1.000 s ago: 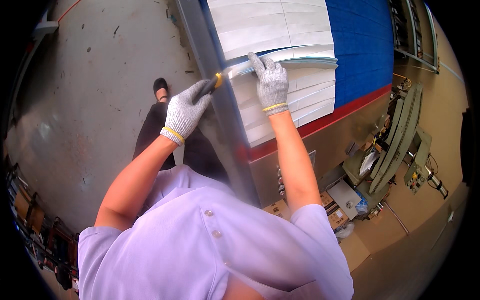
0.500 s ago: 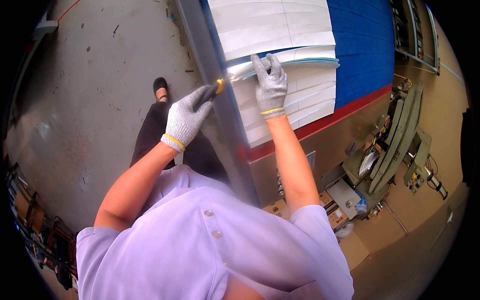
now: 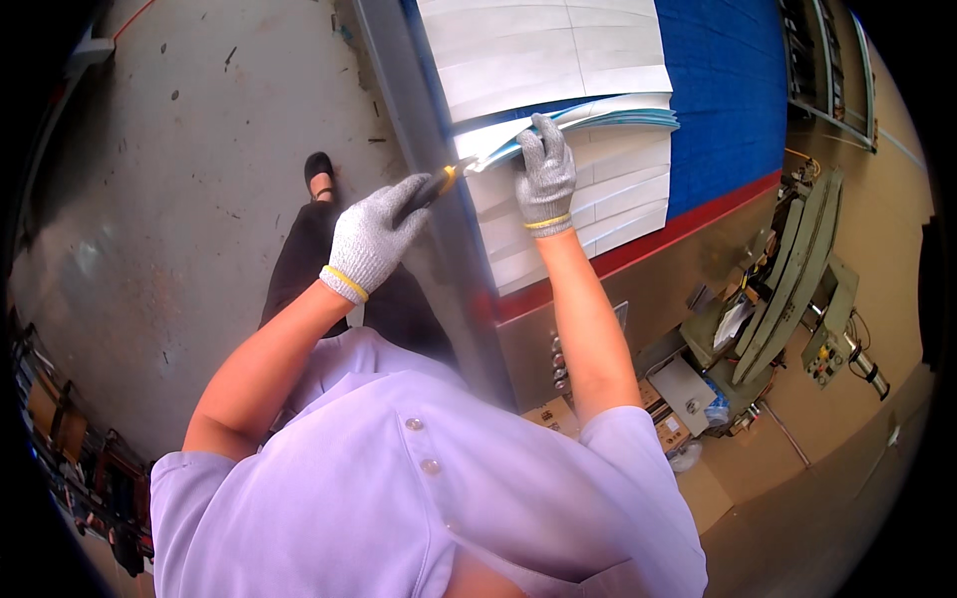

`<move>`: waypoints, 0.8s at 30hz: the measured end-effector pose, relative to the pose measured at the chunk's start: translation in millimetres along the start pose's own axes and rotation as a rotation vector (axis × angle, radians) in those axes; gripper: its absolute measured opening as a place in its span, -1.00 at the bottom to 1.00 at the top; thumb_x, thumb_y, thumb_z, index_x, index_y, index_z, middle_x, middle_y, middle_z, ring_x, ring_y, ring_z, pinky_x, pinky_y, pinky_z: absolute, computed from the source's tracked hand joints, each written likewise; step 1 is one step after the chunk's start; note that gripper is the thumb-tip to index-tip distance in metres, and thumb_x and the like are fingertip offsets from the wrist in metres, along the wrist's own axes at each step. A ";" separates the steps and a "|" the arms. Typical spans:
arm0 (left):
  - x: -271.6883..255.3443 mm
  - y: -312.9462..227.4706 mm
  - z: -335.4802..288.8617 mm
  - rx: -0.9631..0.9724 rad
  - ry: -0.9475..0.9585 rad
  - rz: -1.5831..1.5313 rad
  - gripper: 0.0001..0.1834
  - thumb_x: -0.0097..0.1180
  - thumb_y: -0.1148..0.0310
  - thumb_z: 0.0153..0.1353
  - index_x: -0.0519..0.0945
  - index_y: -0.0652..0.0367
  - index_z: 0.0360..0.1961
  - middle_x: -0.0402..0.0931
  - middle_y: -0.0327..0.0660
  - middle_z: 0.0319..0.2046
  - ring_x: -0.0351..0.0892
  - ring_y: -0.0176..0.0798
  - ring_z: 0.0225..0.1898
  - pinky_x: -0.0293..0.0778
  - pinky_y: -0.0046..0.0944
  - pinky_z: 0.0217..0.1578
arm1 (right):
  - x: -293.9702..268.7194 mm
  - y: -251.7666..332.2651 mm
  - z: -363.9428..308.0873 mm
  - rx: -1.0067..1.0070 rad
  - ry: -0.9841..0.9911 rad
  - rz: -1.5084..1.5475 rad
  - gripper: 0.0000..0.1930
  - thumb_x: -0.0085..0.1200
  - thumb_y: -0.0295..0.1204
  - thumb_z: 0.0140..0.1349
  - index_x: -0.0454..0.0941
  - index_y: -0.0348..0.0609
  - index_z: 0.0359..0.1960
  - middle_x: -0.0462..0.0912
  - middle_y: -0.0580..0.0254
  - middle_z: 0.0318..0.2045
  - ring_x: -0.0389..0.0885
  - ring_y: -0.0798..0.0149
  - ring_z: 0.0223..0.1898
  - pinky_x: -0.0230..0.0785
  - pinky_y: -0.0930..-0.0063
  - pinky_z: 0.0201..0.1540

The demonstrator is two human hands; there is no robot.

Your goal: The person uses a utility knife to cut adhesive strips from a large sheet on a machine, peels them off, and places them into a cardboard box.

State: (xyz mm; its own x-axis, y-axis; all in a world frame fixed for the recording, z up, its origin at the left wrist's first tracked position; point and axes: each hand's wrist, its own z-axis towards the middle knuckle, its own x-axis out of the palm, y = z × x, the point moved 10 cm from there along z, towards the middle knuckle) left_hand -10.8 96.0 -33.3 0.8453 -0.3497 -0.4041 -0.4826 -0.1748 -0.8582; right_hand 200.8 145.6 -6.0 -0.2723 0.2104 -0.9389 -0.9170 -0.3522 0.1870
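In my left hand (image 3: 374, 234), gloved in grey knit, is a hand tool (image 3: 437, 189) with a black handle and a yellow collar; its metal tip is too small and bright to tell its kind. The tip points at the left end of a bundle of thin white strips (image 3: 608, 108) with blue edges. My right hand (image 3: 546, 181), in a matching glove, is closed on that bundle, its thumb hidden. The strips fan out to the right, lifted and bowed. Beneath and behind them, white strips (image 3: 538, 50) lie in rows.
Blue covering (image 3: 723, 100) lies on the bench right of the strips, bordered by a red edge (image 3: 638, 249). A grey metal rail (image 3: 399, 90) runs along the left side. Green machinery (image 3: 788, 289) and cardboard boxes (image 3: 670, 431) stand at right.
My right hand has moved slightly down and right, and the bundle's strips are more fanned. The tool in my left hand has shifted a little rightward toward their ends.
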 end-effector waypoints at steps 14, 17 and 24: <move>-3.4 -12.6 0.1 0.118 0.022 0.226 -0.53 0.28 0.28 0.20 0.56 0.01 0.16 0.54 -0.10 -0.38 0.64 -0.03 -0.38 0.53 -0.17 -0.34 | -6.9 -1.2 -12.7 0.009 -0.050 0.021 -0.34 0.07 -0.75 -0.19 0.50 0.00 0.07 0.50 0.06 0.03 0.55 -0.07 -0.08 0.45 0.07 -0.05; 0.4 -10.1 -0.8 0.116 0.042 0.249 -0.55 0.25 0.26 0.21 0.56 -0.05 0.15 0.58 -0.11 -0.34 0.65 0.00 -0.37 0.56 -0.12 -0.34 | -3.6 -4.4 -18.1 -0.012 -0.033 0.015 -0.36 0.08 -0.73 -0.18 0.53 -0.01 0.07 0.50 0.07 0.00 0.55 -0.08 -0.09 0.45 0.05 -0.04; 5.9 0.9 -4.4 0.058 0.057 0.183 -0.54 0.25 0.28 0.21 0.55 -0.04 0.16 0.61 -0.08 -0.27 0.66 0.06 -0.30 0.58 -0.09 -0.27 | 6.6 -8.6 -27.3 -0.010 0.006 -0.007 -0.42 0.05 -0.72 -0.13 0.54 -0.07 0.05 0.52 0.04 0.04 0.55 -0.08 -0.03 0.45 0.06 0.01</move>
State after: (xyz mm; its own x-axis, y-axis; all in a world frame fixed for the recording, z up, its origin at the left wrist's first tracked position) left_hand -7.2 89.7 -35.1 0.7293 -0.4230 -0.5378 -0.6118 -0.0510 -0.7894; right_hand 214.9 125.1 -21.7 -0.2647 0.2077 -0.9417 -0.9158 -0.3600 0.1780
